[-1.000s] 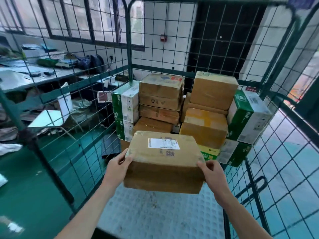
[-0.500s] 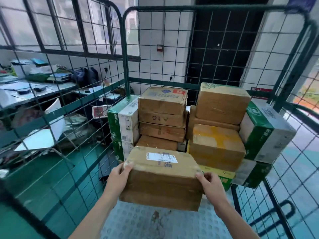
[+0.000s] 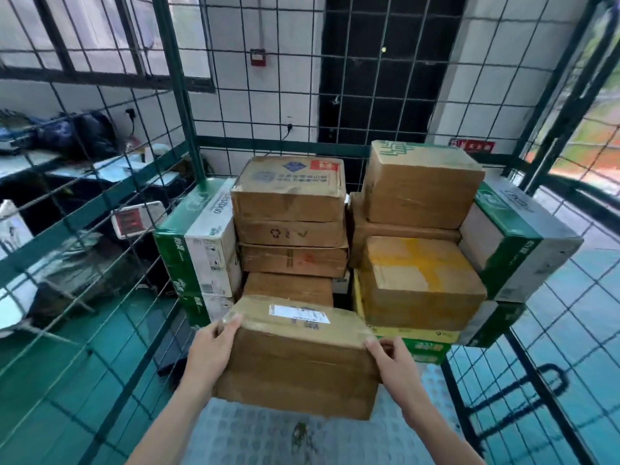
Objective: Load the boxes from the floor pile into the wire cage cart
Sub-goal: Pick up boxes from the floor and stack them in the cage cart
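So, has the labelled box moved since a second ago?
Yes. The labelled box has gone forward and down, closer to the stacked brown boxes.

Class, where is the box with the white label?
Head view, low centre: the labelled box is held between the left hand and right hand, in front of the stacked boxes inside the wire cage cart.
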A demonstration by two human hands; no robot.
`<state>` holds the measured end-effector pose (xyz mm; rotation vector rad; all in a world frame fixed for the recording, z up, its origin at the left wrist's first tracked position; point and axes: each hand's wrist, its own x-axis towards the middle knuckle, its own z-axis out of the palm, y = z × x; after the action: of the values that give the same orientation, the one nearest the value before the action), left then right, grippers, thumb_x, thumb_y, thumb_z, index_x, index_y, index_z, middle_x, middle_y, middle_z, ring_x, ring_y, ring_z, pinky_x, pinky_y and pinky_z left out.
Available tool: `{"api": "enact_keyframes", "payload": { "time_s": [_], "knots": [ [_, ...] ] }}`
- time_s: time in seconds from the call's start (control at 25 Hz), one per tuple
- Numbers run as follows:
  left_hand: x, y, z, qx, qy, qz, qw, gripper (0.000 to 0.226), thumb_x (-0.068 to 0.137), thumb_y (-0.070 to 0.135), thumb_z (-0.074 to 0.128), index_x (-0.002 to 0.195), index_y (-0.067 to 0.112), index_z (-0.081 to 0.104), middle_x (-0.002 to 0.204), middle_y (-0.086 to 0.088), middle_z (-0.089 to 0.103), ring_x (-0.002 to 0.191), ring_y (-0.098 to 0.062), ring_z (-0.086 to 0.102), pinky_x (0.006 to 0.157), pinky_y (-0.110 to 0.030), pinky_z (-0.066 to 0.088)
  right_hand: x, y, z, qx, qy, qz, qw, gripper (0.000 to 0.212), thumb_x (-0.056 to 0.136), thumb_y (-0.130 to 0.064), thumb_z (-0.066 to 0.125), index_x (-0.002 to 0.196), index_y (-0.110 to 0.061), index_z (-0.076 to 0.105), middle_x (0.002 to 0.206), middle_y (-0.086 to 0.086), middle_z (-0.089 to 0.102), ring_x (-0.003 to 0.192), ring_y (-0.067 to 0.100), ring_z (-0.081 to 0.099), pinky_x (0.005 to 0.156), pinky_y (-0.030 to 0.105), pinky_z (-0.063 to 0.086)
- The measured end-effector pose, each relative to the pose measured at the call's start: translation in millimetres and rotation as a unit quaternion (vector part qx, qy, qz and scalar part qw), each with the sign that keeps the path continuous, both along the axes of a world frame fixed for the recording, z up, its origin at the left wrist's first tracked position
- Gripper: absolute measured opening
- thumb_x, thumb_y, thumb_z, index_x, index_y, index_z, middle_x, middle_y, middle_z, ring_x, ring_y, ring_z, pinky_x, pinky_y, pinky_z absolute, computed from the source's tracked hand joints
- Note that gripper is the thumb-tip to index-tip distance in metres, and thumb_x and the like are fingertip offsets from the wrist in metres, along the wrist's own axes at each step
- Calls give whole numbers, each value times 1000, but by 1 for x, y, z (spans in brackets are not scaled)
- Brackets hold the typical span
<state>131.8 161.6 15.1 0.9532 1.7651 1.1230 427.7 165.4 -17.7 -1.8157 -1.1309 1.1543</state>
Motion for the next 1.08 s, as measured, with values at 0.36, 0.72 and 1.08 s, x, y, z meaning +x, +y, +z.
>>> {"api": "enact_keyframes", "payload": {
  "time_s": [0.36, 0.72, 1.08],
  "knots": [
    [19, 65, -22, -43, -82, 54, 994, 32, 106, 24, 49, 133, 34, 61, 129, 10, 64, 121, -20, 57, 109, -50, 45, 19, 70, -22, 30, 8, 54, 998, 25, 92, -29, 71, 111, -30, 54, 111, -10, 62, 102, 9, 61, 92, 46, 58],
    [5, 145, -9, -34, 19, 70, 997, 38, 99, 20, 62, 136, 23, 59, 127, -4, 64, 111, -25, 59, 101, -44, 51, 2, 174, -13, 58, 19, 96, 994, 31, 99, -32, 61, 128, -26, 52, 119, -10, 58, 112, 15, 58, 99, 45, 54],
    [-53, 197, -71, -115, 69, 23, 991, 49, 84, 10, 67, 128, 25, 53, 120, -5, 66, 101, -26, 67, 90, -52, 58, -34, 192, -61, -7, -49, 107, 993, 28, 90, -14, 74, 108, -16, 53, 100, -5, 63, 88, 11, 61, 66, 16, 44]
  ]
}}
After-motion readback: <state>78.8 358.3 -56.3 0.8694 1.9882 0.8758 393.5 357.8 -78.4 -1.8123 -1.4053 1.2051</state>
